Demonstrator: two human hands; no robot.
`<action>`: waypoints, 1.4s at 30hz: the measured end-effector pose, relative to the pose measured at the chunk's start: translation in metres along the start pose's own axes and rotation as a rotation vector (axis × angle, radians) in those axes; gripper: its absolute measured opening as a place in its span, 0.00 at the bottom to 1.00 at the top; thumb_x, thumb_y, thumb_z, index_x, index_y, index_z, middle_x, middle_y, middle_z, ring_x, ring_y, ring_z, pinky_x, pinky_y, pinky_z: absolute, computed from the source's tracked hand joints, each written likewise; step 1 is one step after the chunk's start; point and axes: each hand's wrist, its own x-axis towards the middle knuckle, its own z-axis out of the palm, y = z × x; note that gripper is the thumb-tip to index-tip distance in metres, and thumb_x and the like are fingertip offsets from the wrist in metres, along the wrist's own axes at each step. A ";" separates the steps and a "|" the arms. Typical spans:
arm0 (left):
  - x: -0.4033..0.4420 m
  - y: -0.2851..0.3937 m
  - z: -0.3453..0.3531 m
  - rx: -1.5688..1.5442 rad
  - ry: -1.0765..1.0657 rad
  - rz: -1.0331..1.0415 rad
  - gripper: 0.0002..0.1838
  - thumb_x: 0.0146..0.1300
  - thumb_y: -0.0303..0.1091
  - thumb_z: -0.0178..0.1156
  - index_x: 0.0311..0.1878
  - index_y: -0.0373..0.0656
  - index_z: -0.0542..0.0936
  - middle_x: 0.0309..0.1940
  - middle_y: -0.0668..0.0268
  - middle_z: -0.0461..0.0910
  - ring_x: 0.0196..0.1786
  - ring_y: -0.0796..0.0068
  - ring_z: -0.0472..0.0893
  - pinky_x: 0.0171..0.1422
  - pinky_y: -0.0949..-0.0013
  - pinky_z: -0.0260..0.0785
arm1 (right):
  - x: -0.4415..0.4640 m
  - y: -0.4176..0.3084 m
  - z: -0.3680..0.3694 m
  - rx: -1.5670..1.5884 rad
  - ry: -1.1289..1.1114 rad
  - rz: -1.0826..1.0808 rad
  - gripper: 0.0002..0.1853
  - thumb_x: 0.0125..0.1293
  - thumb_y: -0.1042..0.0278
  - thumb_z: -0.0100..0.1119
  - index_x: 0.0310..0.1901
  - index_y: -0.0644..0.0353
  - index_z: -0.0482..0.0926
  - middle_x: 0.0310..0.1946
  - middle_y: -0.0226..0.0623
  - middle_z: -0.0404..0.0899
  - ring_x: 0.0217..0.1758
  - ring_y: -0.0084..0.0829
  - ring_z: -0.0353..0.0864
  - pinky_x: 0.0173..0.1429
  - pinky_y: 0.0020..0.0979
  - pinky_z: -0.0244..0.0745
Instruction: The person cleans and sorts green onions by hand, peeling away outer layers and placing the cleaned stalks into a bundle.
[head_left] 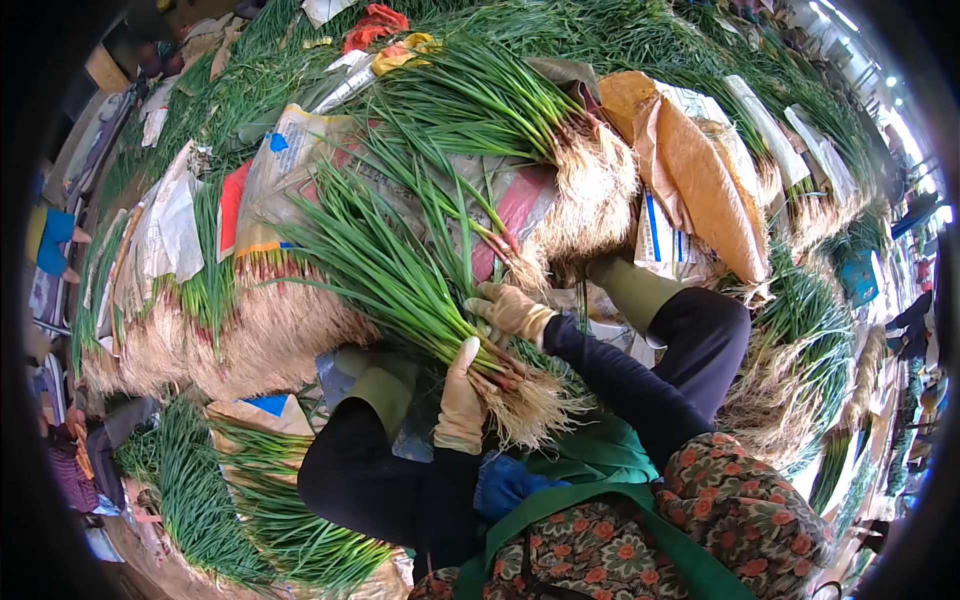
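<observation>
A bunch of green onions (440,330) lies slantwise over my lap, its leaves toward the upper left and its pale roots toward the lower right. My gloved left hand (461,403) is closed round the bunch near the reddish stem bases, thumb on top. On the other side of the stems my gloved right hand (512,311) has its fingers curled on the leaves, partly hidden by them. Just beyond it lies a small loose group of green onions (500,240) on sacking. A larger bundle with thick roots (585,190) rests farther back.
Heaps of green onions (620,35) spread across the back. Rooted bundles under sacks (285,320) line the left, and a brown sack (700,175) covers others at right. More green onions (290,500) lie at lower left. Parts of other people (60,240) show at the far left.
</observation>
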 end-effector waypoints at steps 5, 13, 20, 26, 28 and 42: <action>0.004 -0.006 -0.017 -0.203 -0.039 0.084 0.21 0.66 0.39 0.52 0.57 0.36 0.69 0.53 0.59 0.73 0.59 0.64 0.73 0.63 0.60 0.68 | 0.006 0.038 0.026 0.306 -0.071 0.065 0.14 0.67 0.62 0.54 0.47 0.64 0.78 0.31 0.36 0.81 0.36 0.22 0.76 0.43 0.24 0.73; 0.000 0.002 -0.019 -0.441 -0.457 0.216 0.19 0.66 0.41 0.52 0.56 0.42 0.70 0.50 0.57 0.74 0.49 0.66 0.74 0.56 0.56 0.70 | 0.021 0.062 0.009 -0.785 -0.477 0.060 0.19 0.64 0.51 0.49 0.43 0.57 0.79 0.35 0.46 0.82 0.40 0.46 0.81 0.46 0.44 0.74; 0.011 -0.003 -0.030 -0.583 -0.363 -0.080 0.28 0.67 0.40 0.52 0.67 0.42 0.61 0.59 0.57 0.70 0.48 0.66 0.77 0.50 0.59 0.74 | 0.084 0.019 -0.051 -0.665 0.262 0.063 0.17 0.62 0.51 0.53 0.45 0.54 0.77 0.31 0.43 0.82 0.36 0.43 0.82 0.40 0.44 0.75; 0.006 0.002 -0.003 -0.298 -0.011 0.041 0.25 0.67 0.42 0.49 0.62 0.36 0.66 0.43 0.57 0.79 0.45 0.64 0.80 0.53 0.58 0.74 | 0.018 -0.025 -0.048 -0.665 0.043 -0.012 0.14 0.59 0.56 0.55 0.40 0.57 0.78 0.30 0.43 0.82 0.34 0.41 0.82 0.40 0.42 0.75; 0.014 0.002 -0.035 -0.039 -0.213 -0.028 0.24 0.68 0.43 0.47 0.60 0.34 0.67 0.43 0.55 0.79 0.42 0.61 0.81 0.58 0.57 0.72 | -0.031 -0.022 -0.032 -0.532 -0.074 -0.131 0.16 0.61 0.54 0.54 0.40 0.57 0.78 0.31 0.46 0.81 0.36 0.42 0.82 0.42 0.40 0.76; 0.000 -0.004 -0.005 -0.043 0.026 0.047 0.19 0.66 0.45 0.51 0.49 0.38 0.72 0.33 0.58 0.80 0.32 0.66 0.81 0.39 0.67 0.76 | -0.003 0.033 0.033 0.481 0.067 0.294 0.12 0.63 0.62 0.59 0.34 0.64 0.80 0.23 0.30 0.78 0.24 0.22 0.73 0.28 0.27 0.70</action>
